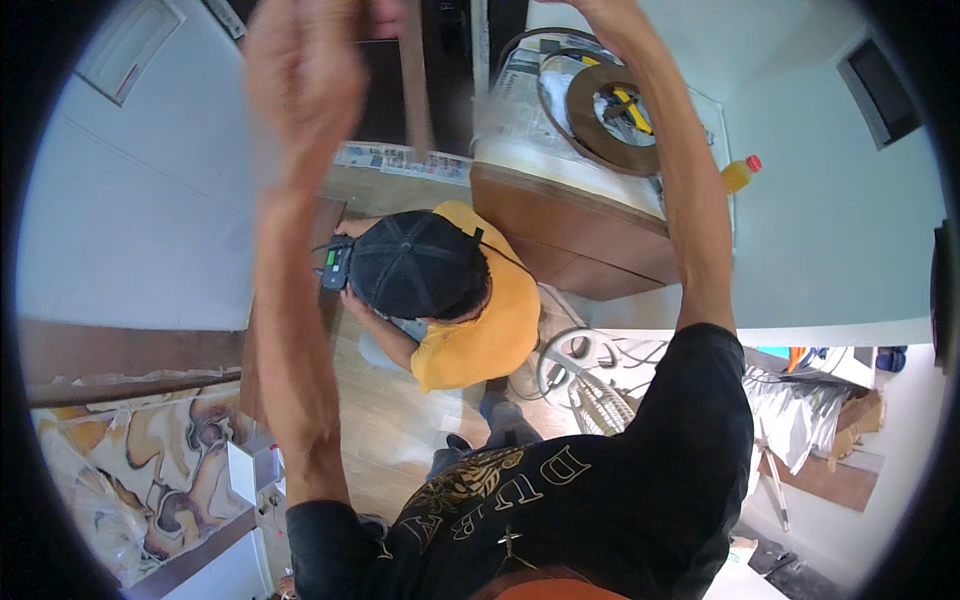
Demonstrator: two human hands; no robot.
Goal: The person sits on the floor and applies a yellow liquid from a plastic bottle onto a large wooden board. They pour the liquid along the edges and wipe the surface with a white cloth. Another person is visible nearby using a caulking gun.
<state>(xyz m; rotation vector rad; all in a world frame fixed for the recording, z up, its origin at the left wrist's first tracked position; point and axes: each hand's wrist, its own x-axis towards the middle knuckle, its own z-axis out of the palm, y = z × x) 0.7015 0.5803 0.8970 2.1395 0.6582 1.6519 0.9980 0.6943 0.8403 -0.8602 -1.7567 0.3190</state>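
Both my arms are raised, with the hands at the top edge. My left hand (305, 65) is smeared by motion, its fingers curled beside a narrow brown strip (413, 85). The strip hangs down from the top edge and seems to be in those fingers; its upper end is out of view. My right hand (605, 18) is mostly cut off above the cabinet, so its fingers are hidden. Below it, on newspaper, lies a roll of brown edge banding (590, 115) with a yellow-and-black tool (632, 108) in its centre.
A co-worker in a black cap (415, 262) and yellow shirt crouches below my arms, holding a dark device (335, 265) with a green display. A brown cabinet (570, 230) carries the roll; a red-capped bottle (738, 176) stands by it. A fan (600, 400) and cables lie behind the co-worker.
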